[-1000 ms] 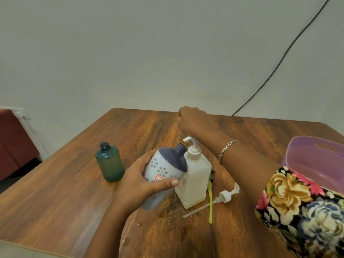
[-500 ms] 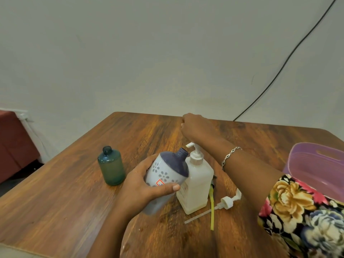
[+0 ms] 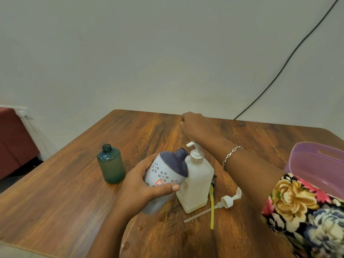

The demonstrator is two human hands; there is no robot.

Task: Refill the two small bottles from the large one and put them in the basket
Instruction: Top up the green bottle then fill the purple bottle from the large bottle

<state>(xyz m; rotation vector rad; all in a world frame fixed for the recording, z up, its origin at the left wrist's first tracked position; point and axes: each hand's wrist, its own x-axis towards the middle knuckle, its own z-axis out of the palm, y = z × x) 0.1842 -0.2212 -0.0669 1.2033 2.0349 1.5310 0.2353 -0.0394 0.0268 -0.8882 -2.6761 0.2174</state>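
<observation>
The left hand curls its fingers round the tilted, uncapped large flowered bottle, just beside the white pump bottle. It looks heavy and slick, so a mid-body grip suits it. The right hand is curled beyond; I cannot tell whether it holds anything.

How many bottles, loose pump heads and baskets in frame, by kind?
Bottles: 3 (green bottle, floral bottle, white pump bottle)
Loose pump heads: 1 (loose pump head)
Baskets: 1 (purple basket)
Total: 5
</observation>
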